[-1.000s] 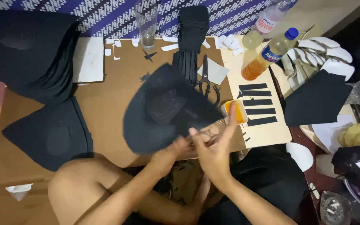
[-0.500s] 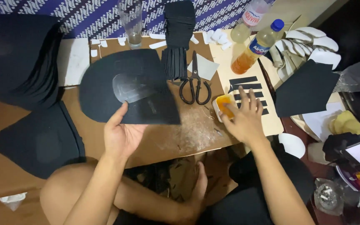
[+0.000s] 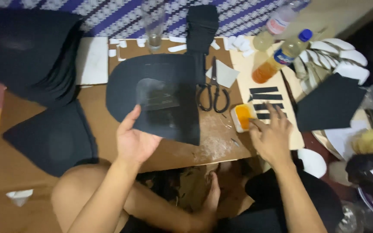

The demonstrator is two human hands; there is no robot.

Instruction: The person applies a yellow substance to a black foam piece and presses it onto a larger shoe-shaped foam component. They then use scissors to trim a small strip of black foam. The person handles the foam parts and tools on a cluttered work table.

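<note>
Under your left hand (image 3: 135, 140) lies the black curved sheet (image 3: 158, 97), flat on the brown board (image 3: 100, 112); your thumb and fingers pinch its near edge. Just beyond that grip, to its right, black scissors (image 3: 213, 92) lie closed beside the sheet. Your right hand (image 3: 272, 136) rests open over the black strips (image 3: 265, 97), its fingertips at the small dish of orange glue (image 3: 242, 116), holding nothing that shows. Past those fingers stands a bottle of orange liquid (image 3: 281, 58).
</note>
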